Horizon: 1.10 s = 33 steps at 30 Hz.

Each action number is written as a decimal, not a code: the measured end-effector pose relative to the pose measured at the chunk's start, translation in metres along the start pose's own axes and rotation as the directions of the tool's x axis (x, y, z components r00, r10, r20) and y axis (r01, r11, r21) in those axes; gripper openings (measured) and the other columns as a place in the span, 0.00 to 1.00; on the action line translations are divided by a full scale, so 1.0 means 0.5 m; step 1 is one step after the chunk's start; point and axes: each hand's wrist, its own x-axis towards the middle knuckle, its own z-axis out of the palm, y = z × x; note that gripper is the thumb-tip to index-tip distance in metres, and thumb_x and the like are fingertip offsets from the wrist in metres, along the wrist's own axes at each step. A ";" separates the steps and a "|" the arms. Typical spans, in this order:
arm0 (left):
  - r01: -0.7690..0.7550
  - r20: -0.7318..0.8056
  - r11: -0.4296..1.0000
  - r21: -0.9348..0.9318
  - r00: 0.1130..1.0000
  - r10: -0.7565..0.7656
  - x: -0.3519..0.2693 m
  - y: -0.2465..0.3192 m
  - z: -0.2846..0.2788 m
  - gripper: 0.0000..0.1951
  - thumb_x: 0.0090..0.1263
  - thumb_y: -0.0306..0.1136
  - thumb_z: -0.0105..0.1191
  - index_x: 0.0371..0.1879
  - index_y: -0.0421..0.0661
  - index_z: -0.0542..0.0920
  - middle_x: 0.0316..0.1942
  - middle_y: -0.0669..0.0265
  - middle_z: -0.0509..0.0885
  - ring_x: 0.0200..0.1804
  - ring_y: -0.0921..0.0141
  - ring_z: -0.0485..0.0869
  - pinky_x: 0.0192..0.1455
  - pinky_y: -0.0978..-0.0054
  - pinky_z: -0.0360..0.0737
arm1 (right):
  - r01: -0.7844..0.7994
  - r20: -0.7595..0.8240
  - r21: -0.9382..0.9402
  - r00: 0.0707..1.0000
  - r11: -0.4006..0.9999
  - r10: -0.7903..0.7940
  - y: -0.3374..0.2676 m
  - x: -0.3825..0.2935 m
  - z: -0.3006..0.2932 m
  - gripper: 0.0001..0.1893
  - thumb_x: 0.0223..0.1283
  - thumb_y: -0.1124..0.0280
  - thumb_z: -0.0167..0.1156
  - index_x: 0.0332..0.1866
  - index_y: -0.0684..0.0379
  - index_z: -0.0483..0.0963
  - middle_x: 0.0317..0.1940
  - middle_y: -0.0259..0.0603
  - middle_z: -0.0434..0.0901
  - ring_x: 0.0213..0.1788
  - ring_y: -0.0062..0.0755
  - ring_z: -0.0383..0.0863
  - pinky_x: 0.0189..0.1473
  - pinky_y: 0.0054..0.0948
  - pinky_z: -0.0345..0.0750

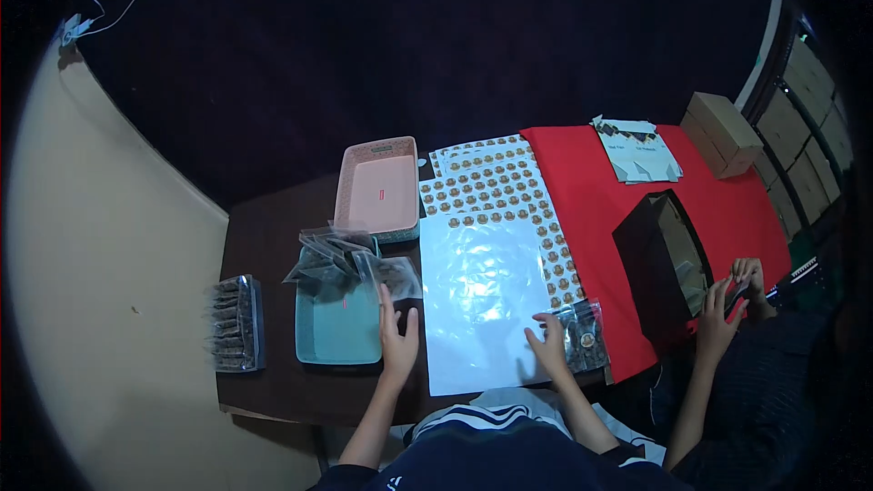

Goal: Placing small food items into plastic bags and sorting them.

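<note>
My left hand [398, 337] is over the right edge of the teal plastic basket [337, 348], its fingertips at the lower edge of a clear plastic bag [397, 276]. More clear bags with dark contents [331, 256] lie heaped across the basket's far end. My right hand [551, 348] has its fingers apart at the right side of a glossy white sheet [477, 286], beside a zip bag of dark pieces [586, 341] that bears a round sticker. Whether my left fingers touch the bag, I cannot tell.
Sheets of round stickers [477, 184] lie beyond the white sheet, with a pink basket [378, 191] to their left. A row of filled packets [235, 324] stands far left. On the red cloth [586, 218] is a black box [655, 266]; a co-worker's hands [726, 300] hold a small item.
</note>
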 end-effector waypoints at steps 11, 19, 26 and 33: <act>0.185 0.386 0.885 -0.428 0.923 -0.007 -0.090 0.037 0.090 0.17 0.70 0.29 0.44 0.56 0.38 0.70 0.62 0.56 0.66 0.60 0.69 0.68 0.59 0.75 0.66 | 0.306 0.080 -0.070 0.951 0.950 -0.300 -0.122 0.047 0.084 0.30 0.42 0.73 0.62 0.56 0.62 0.63 0.46 0.49 0.72 0.50 0.44 0.71 0.55 0.35 0.64; 0.318 0.314 0.841 -0.437 0.931 -0.188 -0.073 -0.025 0.068 0.20 0.62 0.27 0.55 0.53 0.40 0.71 0.51 0.60 0.74 0.54 0.69 0.73 0.52 0.74 0.73 | -0.382 0.581 0.525 0.814 0.760 0.008 -0.097 0.055 0.073 0.20 0.54 0.75 0.54 0.54 0.65 0.67 0.43 0.35 0.76 0.45 0.23 0.73 0.51 0.25 0.70; 0.377 0.397 0.921 -0.098 0.863 -0.311 -0.089 -0.100 0.058 0.15 0.57 0.38 0.62 0.32 0.38 0.78 0.20 0.74 0.77 0.21 0.84 0.70 0.22 0.84 0.66 | -0.646 0.900 0.334 0.436 0.686 -0.028 -0.114 0.068 0.110 0.19 0.54 0.72 0.56 0.52 0.63 0.70 0.43 0.35 0.76 0.44 0.20 0.73 0.49 0.22 0.70; 0.512 0.170 0.747 -0.424 0.855 -0.489 -0.096 -0.124 0.056 0.10 0.60 0.34 0.60 0.25 0.42 0.76 0.17 0.79 0.68 0.20 0.87 0.61 0.19 0.86 0.57 | -0.808 0.876 0.315 0.450 0.498 0.175 -0.049 0.244 0.207 0.17 0.56 0.63 0.58 0.48 0.60 0.71 0.38 0.36 0.77 0.36 0.22 0.76 0.38 0.25 0.74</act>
